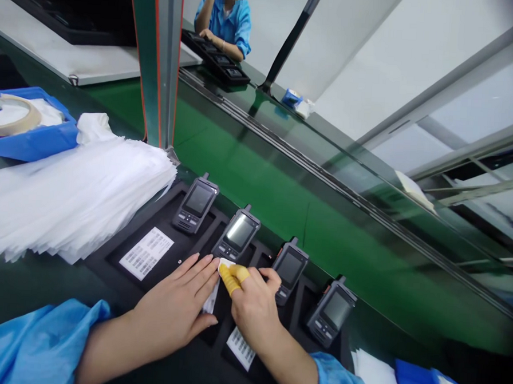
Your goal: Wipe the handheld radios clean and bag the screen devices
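Observation:
Several handheld radios with screens and keypads lie in a black foam tray point(107, 256). My left hand point(177, 302) lies flat across the tray, fingers stretched out, just below the second radio point(237, 234). It partly covers a white barcode label sheet point(210, 302). My right hand point(253, 298), with yellow finger cots on it, is closed, its fingertips pressing a small white piece point(226, 262) at that radio's lower end. Whether this is cloth or paper I cannot tell. Beside my right hand is the third radio point(290, 268). Another label sheet point(242, 349) shows below its wrist.
The first radio point(197, 205) and a label sheet point(146, 253) are at left, the fourth radio point(333, 312) at right. White sheets point(76, 194) lie near a blue bin point(48, 141). A metal post point(165, 67) stands behind. Across the bench a person point(226, 24) sits by another tray.

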A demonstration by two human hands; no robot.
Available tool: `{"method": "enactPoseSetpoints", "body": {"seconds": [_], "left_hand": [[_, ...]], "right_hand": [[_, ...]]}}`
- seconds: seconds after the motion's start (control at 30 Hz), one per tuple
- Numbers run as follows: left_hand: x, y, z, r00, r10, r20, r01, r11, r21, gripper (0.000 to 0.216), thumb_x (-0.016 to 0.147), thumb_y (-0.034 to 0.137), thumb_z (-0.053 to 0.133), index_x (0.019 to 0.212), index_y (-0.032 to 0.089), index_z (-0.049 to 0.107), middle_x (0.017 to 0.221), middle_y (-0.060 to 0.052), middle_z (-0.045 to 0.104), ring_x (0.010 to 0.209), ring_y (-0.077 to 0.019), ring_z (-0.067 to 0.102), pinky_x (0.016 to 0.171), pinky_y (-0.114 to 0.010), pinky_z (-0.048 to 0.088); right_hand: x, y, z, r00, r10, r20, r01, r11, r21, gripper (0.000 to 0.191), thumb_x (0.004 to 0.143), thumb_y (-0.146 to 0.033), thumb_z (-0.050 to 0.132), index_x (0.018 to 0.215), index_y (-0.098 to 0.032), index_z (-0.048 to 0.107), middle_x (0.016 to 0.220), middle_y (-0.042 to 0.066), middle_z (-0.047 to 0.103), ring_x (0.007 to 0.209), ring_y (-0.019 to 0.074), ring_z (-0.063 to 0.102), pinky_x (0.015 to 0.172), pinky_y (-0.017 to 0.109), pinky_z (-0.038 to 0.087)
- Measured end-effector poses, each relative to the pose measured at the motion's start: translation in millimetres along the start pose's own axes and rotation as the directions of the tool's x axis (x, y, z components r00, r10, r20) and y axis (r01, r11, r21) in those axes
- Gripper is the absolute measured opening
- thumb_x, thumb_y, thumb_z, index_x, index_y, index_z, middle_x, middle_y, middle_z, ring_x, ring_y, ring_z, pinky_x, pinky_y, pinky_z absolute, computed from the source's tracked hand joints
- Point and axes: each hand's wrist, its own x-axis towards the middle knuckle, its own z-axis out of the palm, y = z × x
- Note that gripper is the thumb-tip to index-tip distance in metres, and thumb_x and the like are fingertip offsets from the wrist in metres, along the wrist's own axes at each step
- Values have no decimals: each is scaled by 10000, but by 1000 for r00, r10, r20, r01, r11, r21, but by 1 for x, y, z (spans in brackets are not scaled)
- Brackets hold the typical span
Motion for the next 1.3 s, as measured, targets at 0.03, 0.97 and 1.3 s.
{"method": "enactPoseSetpoints", "body": {"seconds": [0.03,0.97,1.3], "left_hand": [[0,0,1,1000,-1,-16,1,1000,7,550,897,454,464,1322,105,472,1422,-152,423,1320,-286,376,1101,-449,251],[-23,-23,-22,992,-106,-72,108,994,31,475,896,415,499,1236,89,559,1358,-176,493,1275,-293,439,1084,-454,305],[-29,-51,-25,979,-189,73,194,979,-68,763,828,647,443,1326,69,461,1417,-215,386,1331,-318,344,1078,-516,285]], "right_hand": [[5,3,-1,1000,7,-26,-8,1000,-17,278,835,-58,425,875,-194,664,900,17,637,755,135,470,826,377,246],[59,15,-2,997,29,-75,-35,996,-86,363,658,34,449,817,-184,691,872,36,631,785,154,499,799,384,245],[142,25,46,995,-70,-68,56,980,-190,309,740,22,487,815,-201,687,874,24,625,777,151,456,846,395,198]]}}
